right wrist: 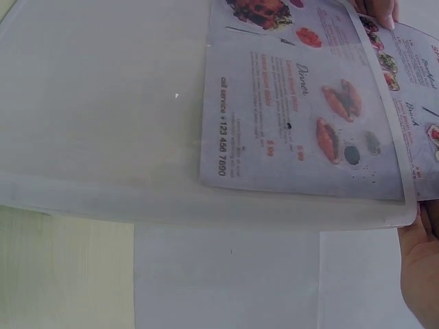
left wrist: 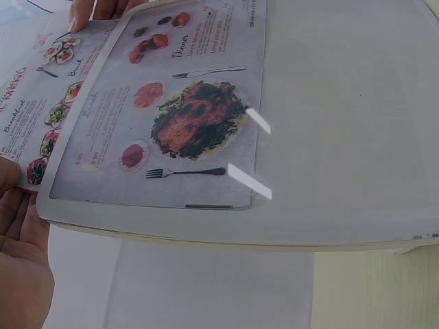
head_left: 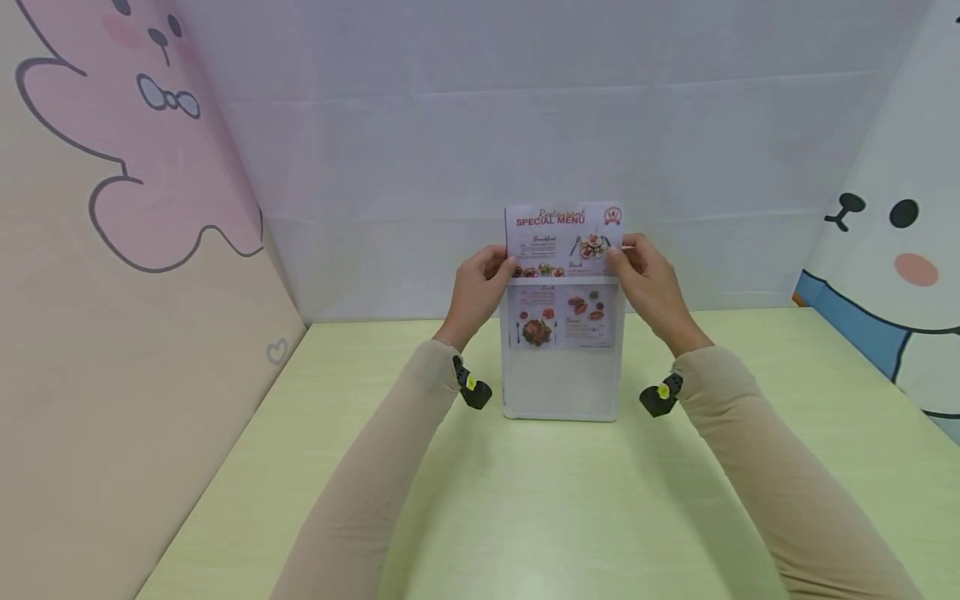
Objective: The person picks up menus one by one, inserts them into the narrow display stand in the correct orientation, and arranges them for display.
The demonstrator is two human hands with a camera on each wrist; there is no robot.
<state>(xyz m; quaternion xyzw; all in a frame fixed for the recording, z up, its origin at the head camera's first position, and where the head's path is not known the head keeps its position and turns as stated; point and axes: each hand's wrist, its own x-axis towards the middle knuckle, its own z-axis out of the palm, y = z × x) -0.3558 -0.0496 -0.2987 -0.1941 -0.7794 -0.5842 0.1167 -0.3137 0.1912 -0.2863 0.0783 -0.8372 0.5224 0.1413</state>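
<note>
A printed restaurant menu (head_left: 563,242) is partly inside a white-framed holder (head_left: 561,387) with a clear front. Its "Special Menu" heading sticks out above the holder's top edge, while the lunch and dinner part shows through the clear front. My left hand (head_left: 480,287) pinches the menu's left edge just above the frame. On the opposite edge, my right hand (head_left: 651,287) pinches the sheet between thumb and fingers. In the left wrist view, the menu (left wrist: 199,120) ends partway down the holder (left wrist: 343,123). The right wrist view shows my right hand (right wrist: 422,274) beside the holder's top corner.
The holder's lower end is over a pale yellow-green table (head_left: 450,517). A white sheet (head_left: 525,142) hangs behind it. Cartoon-printed panels flank both sides, a pink figure (head_left: 150,167) at left and a white one (head_left: 922,292) at right. Black wrist cameras (head_left: 476,392) are on both wrists.
</note>
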